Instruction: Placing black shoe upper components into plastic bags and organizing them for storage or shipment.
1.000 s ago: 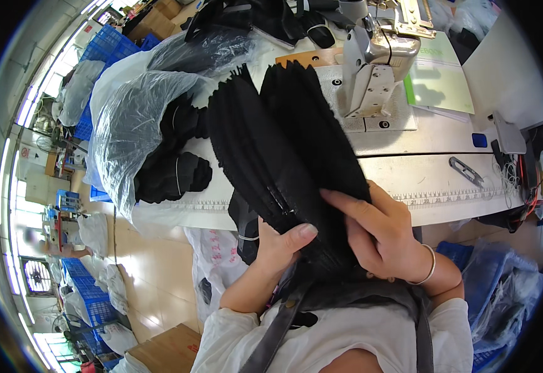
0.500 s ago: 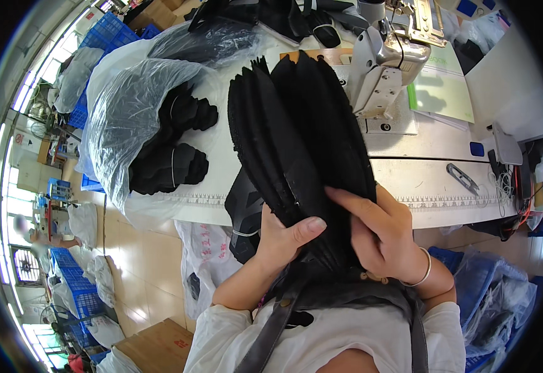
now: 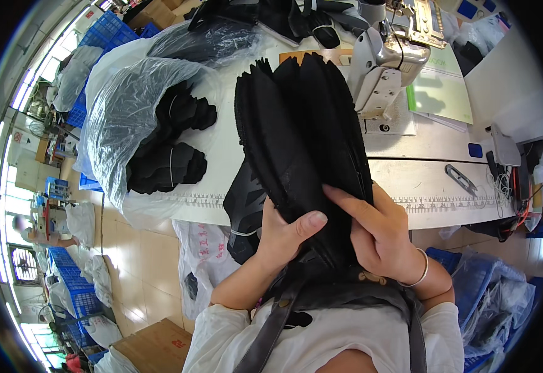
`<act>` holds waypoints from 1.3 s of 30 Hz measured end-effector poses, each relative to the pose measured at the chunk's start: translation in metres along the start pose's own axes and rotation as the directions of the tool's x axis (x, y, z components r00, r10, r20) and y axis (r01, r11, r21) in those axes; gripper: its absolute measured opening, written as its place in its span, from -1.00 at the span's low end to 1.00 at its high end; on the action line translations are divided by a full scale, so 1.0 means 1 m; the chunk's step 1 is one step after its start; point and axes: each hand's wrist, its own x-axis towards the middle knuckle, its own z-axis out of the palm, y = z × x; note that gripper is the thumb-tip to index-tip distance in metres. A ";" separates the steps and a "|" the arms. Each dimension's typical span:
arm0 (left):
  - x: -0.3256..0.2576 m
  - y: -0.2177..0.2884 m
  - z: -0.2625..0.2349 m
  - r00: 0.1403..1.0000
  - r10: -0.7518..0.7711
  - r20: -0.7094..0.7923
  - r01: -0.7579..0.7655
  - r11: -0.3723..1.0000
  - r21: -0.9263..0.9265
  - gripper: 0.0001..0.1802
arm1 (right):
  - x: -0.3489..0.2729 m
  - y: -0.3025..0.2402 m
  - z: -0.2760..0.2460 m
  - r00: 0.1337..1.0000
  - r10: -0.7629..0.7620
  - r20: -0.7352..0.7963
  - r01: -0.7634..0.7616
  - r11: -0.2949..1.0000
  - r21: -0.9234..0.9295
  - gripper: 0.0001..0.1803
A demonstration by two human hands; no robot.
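Observation:
Between my two hands stands a thick stack of black fabric pieces (image 3: 296, 143), fanned apart at its far end into two main parts. My left hand (image 3: 287, 233) grips its near left side, thumb lying on top. On the right side my right hand (image 3: 377, 230) is closed on it, the index finger stretched across the near surface and the other fingers bent at the edge. Left of the stack, a banded bundle of black pieces (image 3: 240, 202) lies at the table's front edge. The hand-held pieces hide part of that bundle.
A sewing machine (image 3: 383, 74) stands at the back right, beside a green and white booklet (image 3: 442, 93). Thread snips (image 3: 461, 179) lie on the right of the white table (image 3: 427, 186). At left, a clear plastic bag (image 3: 119, 124) holds banded black bundles (image 3: 169, 168).
The stack's leaves have shifted: the left part has moved right and closed up, narrowing the spread at the far end. My hands stay nearly in place.

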 end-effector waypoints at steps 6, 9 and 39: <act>0.004 -0.008 -0.005 0.999 0.023 0.044 -0.023 1.000 0.000 -0.21 | 0.001 -0.003 0.001 1.000 -0.017 -0.024 0.018 0.999 0.032 -0.39; 0.004 -0.006 -0.006 0.999 0.001 0.050 -0.002 1.000 0.005 -0.22 | 0.003 -0.002 -0.002 1.000 -0.014 -0.001 0.014 0.997 0.072 -0.41; 0.003 0.002 0.004 0.999 -0.042 -0.030 0.040 0.998 -0.054 -0.31 | 0.002 0.006 0.003 0.997 -0.077 0.011 0.077 0.997 -0.019 -0.37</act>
